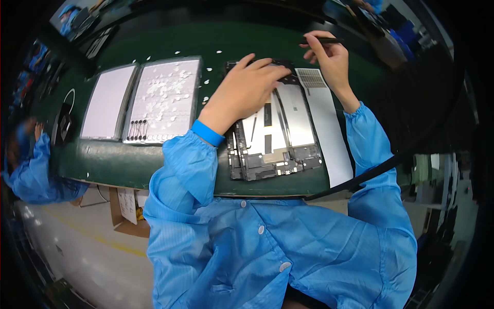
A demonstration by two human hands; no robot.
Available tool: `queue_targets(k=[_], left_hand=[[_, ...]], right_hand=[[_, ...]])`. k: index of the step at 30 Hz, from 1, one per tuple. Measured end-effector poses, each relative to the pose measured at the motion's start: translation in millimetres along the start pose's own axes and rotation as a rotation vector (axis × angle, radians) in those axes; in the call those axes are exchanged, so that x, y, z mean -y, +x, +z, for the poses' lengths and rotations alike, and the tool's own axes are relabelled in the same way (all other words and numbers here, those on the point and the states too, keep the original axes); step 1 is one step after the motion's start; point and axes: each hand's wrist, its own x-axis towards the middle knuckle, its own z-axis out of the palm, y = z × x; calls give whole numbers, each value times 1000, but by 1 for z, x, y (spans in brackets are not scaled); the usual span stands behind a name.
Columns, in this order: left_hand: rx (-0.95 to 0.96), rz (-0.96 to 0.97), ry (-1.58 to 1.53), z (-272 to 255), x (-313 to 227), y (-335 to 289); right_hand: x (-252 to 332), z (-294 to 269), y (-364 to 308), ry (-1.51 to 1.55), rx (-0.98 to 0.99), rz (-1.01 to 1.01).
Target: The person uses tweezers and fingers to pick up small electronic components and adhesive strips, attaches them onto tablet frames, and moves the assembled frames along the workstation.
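My left hand lies with its fingers spread over the far end of an opened tablet-like device. The device has silver plates, black strips and dark circuit parts along its near edge, and a second similar one shows from under its left side. In my right hand, raised beyond the device's far right corner, a slim black pen-like tool is pinched; its exact kind cannot be made out. Just below that hand, a sheet of small grey strips sits on a long white paper beside the device.
Left of the device stand a tray with scattered white bits and several small black parts, and a white-topped stack. A black cable crosses at right. A co-worker's blue sleeve is at far left, and a cardboard box below the table.
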Motion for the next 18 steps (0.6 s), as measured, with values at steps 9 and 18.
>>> queue_targets(k=[9,18], left_hand=[[-284,-227,-11,-75,0,-32],[-685,-771,-179,-97,-31,-197]], right_hand=[[10,-6,-2,72,-50,20],[50,39,7,135,405,22]])
